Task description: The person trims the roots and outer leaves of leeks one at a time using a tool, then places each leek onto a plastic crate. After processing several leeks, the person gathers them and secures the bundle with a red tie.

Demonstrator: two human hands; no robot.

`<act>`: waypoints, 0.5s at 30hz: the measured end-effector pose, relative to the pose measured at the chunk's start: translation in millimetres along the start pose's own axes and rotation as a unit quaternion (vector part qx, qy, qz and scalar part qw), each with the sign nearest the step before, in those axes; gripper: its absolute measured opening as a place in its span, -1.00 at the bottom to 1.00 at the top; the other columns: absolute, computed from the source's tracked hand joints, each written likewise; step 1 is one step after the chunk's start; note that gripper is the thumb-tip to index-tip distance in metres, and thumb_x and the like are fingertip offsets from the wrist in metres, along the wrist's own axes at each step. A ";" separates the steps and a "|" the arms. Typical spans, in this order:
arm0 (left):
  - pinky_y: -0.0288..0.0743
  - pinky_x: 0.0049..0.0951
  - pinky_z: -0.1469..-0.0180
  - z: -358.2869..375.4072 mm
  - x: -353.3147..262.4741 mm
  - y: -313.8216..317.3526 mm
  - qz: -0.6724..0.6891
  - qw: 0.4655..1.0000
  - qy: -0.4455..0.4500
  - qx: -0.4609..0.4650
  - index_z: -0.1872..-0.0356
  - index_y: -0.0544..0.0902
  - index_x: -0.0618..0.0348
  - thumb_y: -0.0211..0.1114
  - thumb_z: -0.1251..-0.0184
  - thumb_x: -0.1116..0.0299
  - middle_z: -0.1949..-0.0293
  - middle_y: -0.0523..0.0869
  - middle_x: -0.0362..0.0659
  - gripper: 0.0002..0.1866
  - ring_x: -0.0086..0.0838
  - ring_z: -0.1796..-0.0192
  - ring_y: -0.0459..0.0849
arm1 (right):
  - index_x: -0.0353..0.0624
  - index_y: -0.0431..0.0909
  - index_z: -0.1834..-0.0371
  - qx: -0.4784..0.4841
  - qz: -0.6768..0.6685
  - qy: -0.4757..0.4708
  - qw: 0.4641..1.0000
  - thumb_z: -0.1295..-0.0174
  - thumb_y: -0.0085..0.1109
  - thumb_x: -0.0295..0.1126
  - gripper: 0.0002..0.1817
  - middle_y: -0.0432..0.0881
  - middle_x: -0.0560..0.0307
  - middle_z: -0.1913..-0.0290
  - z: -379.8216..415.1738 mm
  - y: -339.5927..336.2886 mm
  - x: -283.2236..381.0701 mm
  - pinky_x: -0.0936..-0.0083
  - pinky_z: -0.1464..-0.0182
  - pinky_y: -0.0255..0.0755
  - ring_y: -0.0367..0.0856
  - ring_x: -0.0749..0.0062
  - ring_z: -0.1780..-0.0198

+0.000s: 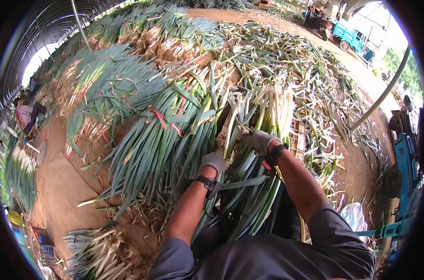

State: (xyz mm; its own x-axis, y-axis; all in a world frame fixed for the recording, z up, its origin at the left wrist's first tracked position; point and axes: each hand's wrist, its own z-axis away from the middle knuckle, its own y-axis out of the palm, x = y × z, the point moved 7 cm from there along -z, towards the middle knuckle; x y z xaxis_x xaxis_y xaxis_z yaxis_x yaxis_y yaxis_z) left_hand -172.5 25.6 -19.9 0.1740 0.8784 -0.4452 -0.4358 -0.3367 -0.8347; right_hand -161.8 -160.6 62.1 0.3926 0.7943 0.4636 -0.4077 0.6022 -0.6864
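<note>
My left hand (215, 161), in a pale glove, is closed around a green onion (230, 135) with its pale end pointing away from me. Just to its right, my gloved right hand (260, 141) has its fingers closed by the same stalk. A thin brownish piece shows at those fingertips; I cannot make out what it is. Loose green onions with white stems (279, 109) lie beyond my right hand, and green leaves (249, 200) hang toward my lap. To the left, touching the work area, lies a large bundle of green onions (151, 135) with red ties.
More tied bundles (114, 79) cover the ground at left and back. Discarded leaves (286, 56) are heaped to the right, beside a crate (297, 135). A trimmed pile (104, 254) lies lower left. A blue vehicle (403, 177) stands right; another person (27, 112) is far left.
</note>
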 end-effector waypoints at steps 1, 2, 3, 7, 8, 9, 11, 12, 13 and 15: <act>0.59 -0.06 -0.24 -0.4 2.9 0.6 -0.004 1.000 -0.010 0.003 -0.42 0.43 0.03 0.29 -0.29 0.00 -0.08 0.77 0.14 -0.31 0.01 -0.16 0.74 | -0.22 0.63 0.04 -0.001 0.002 0.019 1.000 -0.44 -0.23 0.20 -0.33 0.67 0.03 0.36 -2.2 -2.0 1.2 0.27 0.29 0.54 0.65 0.29 0.37; 0.58 -0.06 -0.25 -0.1 5.5 1.8 -0.010 1.000 -0.020 0.007 -0.45 0.41 0.01 0.28 -0.29 -0.01 -0.10 0.76 0.14 -0.28 0.01 -0.17 0.73 | -0.21 0.63 0.02 -0.023 0.008 -0.001 1.000 -0.44 -0.25 0.19 -0.33 0.68 0.01 0.35 -30.7 -0.1 -9.9 0.25 0.26 0.54 0.66 0.25 0.35; 0.57 -0.06 -0.26 -0.8 7.8 2.0 -0.016 0.999 -0.030 0.010 -0.49 0.39 -0.02 0.27 -0.30 -0.03 -0.13 0.75 0.14 -0.26 0.01 -0.19 0.72 | -0.20 0.63 -0.01 -0.046 0.013 -0.023 0.999 -0.44 -0.28 0.19 -0.32 0.69 0.00 0.34 -80.9 8.1 -30.5 0.23 0.22 0.54 0.66 0.20 0.32; 0.56 -0.04 -0.27 -4.2 10.7 10.4 -0.029 0.999 -0.035 0.009 -0.58 0.29 -0.09 0.25 -0.30 -0.07 -0.15 0.74 0.15 -0.18 0.03 -0.21 0.71 | -0.19 0.64 -0.11 -0.097 -0.023 -0.032 0.995 -0.41 -0.30 0.22 -0.28 0.72 -0.08 0.28 -81.0 -8.4 -16.7 0.21 0.13 0.54 0.69 0.08 0.26; 0.58 -0.03 -0.24 -5.0 12.8 11.1 -0.016 0.999 -0.030 -0.012 -0.47 0.40 -0.05 0.26 -0.30 -0.06 -0.12 0.75 0.13 -0.27 0.03 -0.17 0.72 | -0.19 0.64 -0.11 -0.081 -0.026 -0.027 0.996 -0.41 -0.29 0.24 -0.27 0.72 -0.07 0.29 -85.5 -7.3 -19.5 0.21 0.15 0.54 0.69 0.10 0.27; 0.60 -0.03 -0.21 -6.3 16.1 12.2 -0.003 0.999 -0.026 -0.033 -0.36 0.50 0.00 0.28 -0.29 -0.05 -0.08 0.77 0.12 -0.35 0.03 -0.14 0.73 | -0.19 0.65 -0.10 -0.064 -0.029 -0.022 0.997 -0.41 -0.29 0.25 -0.25 0.71 -0.06 0.29 -85.1 -7.3 -18.8 0.21 0.17 0.54 0.69 0.11 0.28; 0.62 -0.01 -0.17 -2.9 16.1 4.9 0.027 0.998 -0.015 -0.056 -0.29 0.57 -0.02 0.30 -0.29 -0.04 -0.04 0.79 0.10 -0.41 0.05 -0.11 0.75 | -0.18 0.67 -0.05 0.000 -0.022 0.020 1.000 -0.41 -0.29 0.29 -0.24 0.71 -0.02 0.32 -57.9 -8.9 -10.5 0.20 0.22 0.54 0.69 0.16 0.33; 0.61 0.00 -0.17 5.3 10.3 -5.8 0.045 0.997 -0.008 -0.060 -0.33 0.54 -0.09 0.29 -0.29 -0.03 -0.04 0.79 0.09 -0.40 0.05 -0.10 0.74 | -0.18 0.68 0.01 -0.029 -0.039 0.009 0.999 -0.41 -0.28 0.30 -0.24 0.70 0.00 0.35 -67.5 -10.6 -17.7 0.21 0.26 0.53 0.68 0.18 0.36; 0.61 0.01 -0.16 10.3 4.9 -14.3 0.061 0.996 0.000 -0.063 -0.36 0.52 -0.17 0.29 -0.28 -0.03 -0.03 0.79 0.08 -0.39 0.06 -0.10 0.74 | -0.19 0.68 0.06 -0.057 -0.058 -0.001 0.997 -0.41 -0.27 0.31 -0.24 0.69 0.03 0.38 -80.6 -9.4 -28.2 0.22 0.30 0.52 0.67 0.21 0.39; 0.61 0.02 -0.15 8.1 -1.4 -21.7 0.051 0.998 -0.002 -0.040 -0.40 0.46 -0.27 0.30 -0.28 -0.02 -0.03 0.79 0.07 -0.37 0.08 -0.10 0.73 | -0.21 0.67 0.27 -0.063 -0.133 0.020 0.989 -0.40 -0.19 0.34 -0.25 0.64 0.10 0.48 -82.1 -10.6 -41.3 0.32 0.41 0.49 0.62 0.33 0.48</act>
State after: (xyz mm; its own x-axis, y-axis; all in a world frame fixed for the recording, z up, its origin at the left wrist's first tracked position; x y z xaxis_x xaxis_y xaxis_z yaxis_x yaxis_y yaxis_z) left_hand -170.3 34.4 1.5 0.1297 0.8395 -0.5277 -0.3791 -0.4498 -0.8087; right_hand -106.0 -206.3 4.2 0.5057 0.6042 0.6159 -0.1810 0.7722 -0.6090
